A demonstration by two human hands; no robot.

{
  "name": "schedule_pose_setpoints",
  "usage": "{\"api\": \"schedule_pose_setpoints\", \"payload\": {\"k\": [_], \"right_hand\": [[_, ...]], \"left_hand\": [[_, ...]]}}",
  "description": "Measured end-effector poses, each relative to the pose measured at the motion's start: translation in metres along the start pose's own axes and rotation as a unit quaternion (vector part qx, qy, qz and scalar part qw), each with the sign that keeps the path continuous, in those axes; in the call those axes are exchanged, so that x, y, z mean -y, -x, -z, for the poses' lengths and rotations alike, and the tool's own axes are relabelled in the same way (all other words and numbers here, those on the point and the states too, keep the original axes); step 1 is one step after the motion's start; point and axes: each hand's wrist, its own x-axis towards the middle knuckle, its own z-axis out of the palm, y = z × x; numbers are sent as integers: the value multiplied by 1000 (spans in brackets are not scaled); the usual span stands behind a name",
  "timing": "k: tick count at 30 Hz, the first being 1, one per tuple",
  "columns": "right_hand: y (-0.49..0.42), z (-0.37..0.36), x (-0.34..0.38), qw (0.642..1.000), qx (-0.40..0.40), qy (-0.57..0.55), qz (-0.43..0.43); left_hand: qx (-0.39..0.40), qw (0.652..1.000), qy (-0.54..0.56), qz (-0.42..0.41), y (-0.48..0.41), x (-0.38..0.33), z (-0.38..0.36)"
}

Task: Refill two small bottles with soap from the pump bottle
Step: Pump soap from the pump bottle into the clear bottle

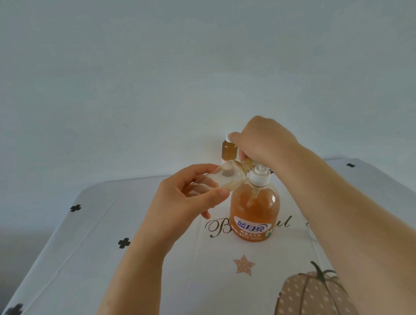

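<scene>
One small bottle [226,178], gripped sideways in the left hand [180,200], mouths rightward against the pump bottle [255,212], its head clasped by the right hand [265,141].

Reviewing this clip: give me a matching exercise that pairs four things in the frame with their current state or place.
Things:
1. left hand
2. right hand
3. pump bottle
4. far small bottle

States:
A. upright at the back, amber inside
B. grips the pump bottle's top
C. holds a tilted clear small bottle
D. stands on the tablecloth, label facing the camera

Pairs: 1-C, 2-B, 3-D, 4-A
</scene>
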Motion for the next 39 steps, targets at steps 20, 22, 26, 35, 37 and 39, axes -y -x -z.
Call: {"api": "schedule_pose_setpoints", "payload": {"k": [20,22,26,35,37,39], "right_hand": [[0,-13,-7,999,18,-32,-4],[0,-7,-4,999,4,-32,-3],[1,3,1,1000,1,9,14],[2,1,-1,1000,12,-21,16],[1,-1,-1,1000,15,-19,17],[-1,-4,-2,999,21,-21,14]], "left_hand": [[10,1000,-8,19,-2,4,5],[8,1000,-6,11,-1,2,4],[-2,1000,1,-9,0,-2,1],[1,1000,-9,-1,1,-1,2],[5,1000,-11,3,0,0,3],[9,1000,-11,8,-1,2,4]]}}
